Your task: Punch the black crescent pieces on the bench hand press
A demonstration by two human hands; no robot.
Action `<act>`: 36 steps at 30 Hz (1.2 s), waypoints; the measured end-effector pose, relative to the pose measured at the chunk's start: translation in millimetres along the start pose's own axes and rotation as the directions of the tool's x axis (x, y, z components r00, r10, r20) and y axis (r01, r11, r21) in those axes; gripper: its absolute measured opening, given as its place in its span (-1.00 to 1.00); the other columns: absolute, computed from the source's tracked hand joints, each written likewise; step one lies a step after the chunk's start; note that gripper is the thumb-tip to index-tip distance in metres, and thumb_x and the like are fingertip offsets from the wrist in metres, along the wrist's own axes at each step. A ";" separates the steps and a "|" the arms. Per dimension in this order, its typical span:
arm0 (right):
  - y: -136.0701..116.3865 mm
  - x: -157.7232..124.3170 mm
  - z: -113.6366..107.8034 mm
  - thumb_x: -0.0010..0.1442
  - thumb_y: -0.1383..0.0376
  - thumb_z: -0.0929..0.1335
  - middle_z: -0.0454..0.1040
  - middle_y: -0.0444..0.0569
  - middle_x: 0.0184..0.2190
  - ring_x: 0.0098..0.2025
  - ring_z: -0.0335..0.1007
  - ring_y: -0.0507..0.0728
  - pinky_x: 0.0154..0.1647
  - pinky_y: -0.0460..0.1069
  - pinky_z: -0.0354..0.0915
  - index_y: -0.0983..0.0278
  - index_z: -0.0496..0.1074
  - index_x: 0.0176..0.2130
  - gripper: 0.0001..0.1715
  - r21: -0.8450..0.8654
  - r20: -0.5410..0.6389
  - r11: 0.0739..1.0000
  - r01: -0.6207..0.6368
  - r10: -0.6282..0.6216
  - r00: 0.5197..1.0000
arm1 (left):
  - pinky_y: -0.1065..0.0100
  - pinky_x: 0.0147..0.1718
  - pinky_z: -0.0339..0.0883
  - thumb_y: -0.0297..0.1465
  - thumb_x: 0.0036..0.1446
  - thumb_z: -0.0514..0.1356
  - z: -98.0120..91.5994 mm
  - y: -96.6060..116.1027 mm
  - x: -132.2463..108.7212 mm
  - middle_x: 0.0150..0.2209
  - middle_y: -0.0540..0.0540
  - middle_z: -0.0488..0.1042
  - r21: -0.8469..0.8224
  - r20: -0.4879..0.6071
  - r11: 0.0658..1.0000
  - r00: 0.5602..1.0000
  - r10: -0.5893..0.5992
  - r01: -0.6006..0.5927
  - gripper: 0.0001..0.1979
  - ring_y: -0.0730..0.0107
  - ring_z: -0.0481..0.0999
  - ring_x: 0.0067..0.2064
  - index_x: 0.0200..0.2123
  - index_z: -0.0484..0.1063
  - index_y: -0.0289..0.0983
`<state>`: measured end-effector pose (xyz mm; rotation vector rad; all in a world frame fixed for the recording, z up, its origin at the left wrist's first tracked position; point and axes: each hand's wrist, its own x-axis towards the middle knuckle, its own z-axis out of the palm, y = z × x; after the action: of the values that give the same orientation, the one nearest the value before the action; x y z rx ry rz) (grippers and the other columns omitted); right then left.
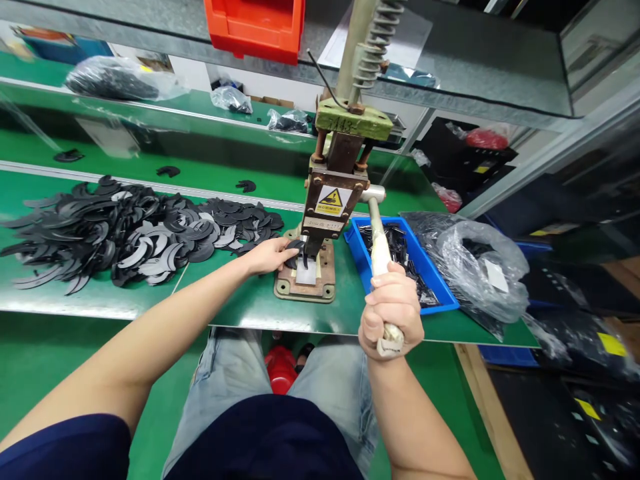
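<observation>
A hand-operated lever press (330,187) stands on the green bench in front of me. My right hand (393,310) is wrapped round the press lever (380,247), near its taped lower end. At the base of the press, my left hand (273,255) pinches a curved black plastic piece (295,253) under the ram. The fingertips partly hide this piece. Left of the press lies a large heap of similar curved black pieces (150,240). To its right, a blue bin (425,267) holds many small dark parts.
A clear plastic bag (483,267) lies right of the blue bin. A red-orange bin (255,27) sits on the shelf above. Bagged parts (120,79) rest on the green ledge behind, with a few loose curved pieces (169,171) nearer the heap.
</observation>
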<state>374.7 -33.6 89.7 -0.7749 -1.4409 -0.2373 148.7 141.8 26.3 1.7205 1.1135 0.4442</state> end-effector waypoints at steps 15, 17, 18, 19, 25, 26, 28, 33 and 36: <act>-0.1 -2.2 -0.8 0.31 0.18 0.42 0.45 -0.17 -0.47 -0.26 0.53 0.17 0.13 0.42 0.52 0.13 0.37 -0.40 -0.74 0.013 0.002 1.000 0.004 -0.004 1.000 | 0.48 -0.72 0.07 -0.06 0.21 0.44 -1.1 -3.4 21.5 -0.63 0.05 0.43 -0.203 0.157 0.949 0.965 -0.211 0.241 -0.61 0.51 0.36 -0.69 -0.30 0.46 -0.24; -2.1 4.0 -1.8 0.31 0.17 0.42 0.44 -0.17 -0.48 -0.26 0.54 0.18 0.12 0.41 0.53 0.13 0.38 -0.41 -0.74 0.012 0.017 1.000 0.010 -0.010 1.000 | 0.49 -0.71 0.09 -0.09 0.24 0.43 -1.2 -0.2 19.8 -0.63 0.04 0.45 -0.228 0.175 0.935 0.956 -0.236 0.273 -0.63 0.50 0.38 -0.68 -0.29 0.46 -0.25; -3.1 11.2 -1.4 0.30 0.15 0.43 0.44 -0.16 -0.47 -0.26 0.55 0.18 0.12 0.41 0.54 0.12 0.39 -0.39 -0.75 0.021 0.015 1.000 0.012 -0.013 1.000 | 0.49 -0.71 0.10 -0.11 0.26 0.42 -1.2 1.1 18.7 -0.62 0.02 0.47 -0.238 0.181 0.927 0.951 -0.251 0.290 -0.65 0.50 0.39 -0.68 -0.28 0.46 -0.26; -3.8 21.6 -0.3 0.30 0.13 0.44 0.44 -0.16 -0.45 -0.26 0.55 0.18 0.13 0.40 0.54 0.12 0.42 -0.36 -0.78 0.040 0.006 0.999 0.016 -0.016 1.000 | 0.49 -0.71 0.10 -0.13 0.28 0.41 -0.9 2.3 17.5 -0.61 0.01 0.49 -0.250 0.181 0.919 0.947 -0.265 0.305 -0.67 0.51 0.40 -0.67 -0.27 0.46 -0.26; 1.0 127.3 18.9 0.35 0.00 0.40 0.52 0.01 -0.01 0.10 0.60 0.19 0.22 0.20 0.46 0.28 0.43 0.23 -0.39 0.186 -0.049 0.982 0.021 -0.012 0.999 | 0.51 -0.64 0.25 -0.16 0.36 0.34 8.0 7.3 9.2 -0.55 -0.03 0.54 -0.335 0.163 0.863 0.925 -0.343 0.379 -0.69 0.49 0.49 -0.63 -0.23 0.42 -0.27; 2.6 140.0 21.3 0.38 -0.01 0.35 0.50 0.06 0.06 0.16 0.58 0.20 0.24 0.21 0.42 0.31 0.36 0.30 -0.32 0.206 -0.020 0.978 0.002 0.003 1.000 | 0.50 -0.63 0.29 -0.15 0.35 0.35 9.3 8.3 7.5 -0.54 -0.03 0.55 -0.345 0.157 0.859 0.926 -0.344 0.378 -0.68 0.49 0.50 -0.63 -0.22 0.42 -0.28; 6.7 148.2 22.9 0.41 -0.13 0.27 0.43 0.15 0.22 0.26 0.54 0.26 0.32 0.27 0.36 0.33 0.25 0.39 -0.18 0.221 0.021 0.975 -0.037 0.033 0.999 | 0.49 -0.61 0.32 -0.12 0.32 0.38 9.9 10.2 2.2 -0.54 -0.03 0.55 -0.368 0.136 0.860 0.935 -0.327 0.354 -0.65 0.48 0.51 -0.62 -0.23 0.42 -0.28; 25.9 68.9 13.0 0.47 -0.16 0.18 0.40 0.15 0.18 0.26 0.50 0.23 0.36 0.30 0.40 0.19 0.25 0.29 -0.34 0.061 -0.220 0.980 -0.190 0.199 0.955 | 0.51 -0.63 0.30 -0.02 0.23 0.41 1.2 14.2 -33.6 -0.52 -0.02 0.53 -0.406 0.036 0.891 0.978 -0.206 0.203 -0.54 0.46 0.54 -0.58 -0.31 0.37 -0.27; 30.3 -0.9 13.5 0.41 0.07 0.38 0.55 0.02 -0.09 -0.04 0.58 0.12 0.11 0.14 0.55 0.21 0.43 0.08 -0.65 0.023 0.052 0.901 -0.434 0.432 0.900 | 0.50 -0.63 0.30 0.06 0.23 0.37 0.3 21.1 -69.8 -0.56 0.00 0.50 -0.380 0.009 0.922 0.997 -0.076 0.074 -0.50 0.43 0.54 -0.57 -0.33 0.36 -0.25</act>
<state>381.5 -3.3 77.9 -1.0561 -1.2719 0.1494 123.3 81.5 58.6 1.3324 1.0161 0.5770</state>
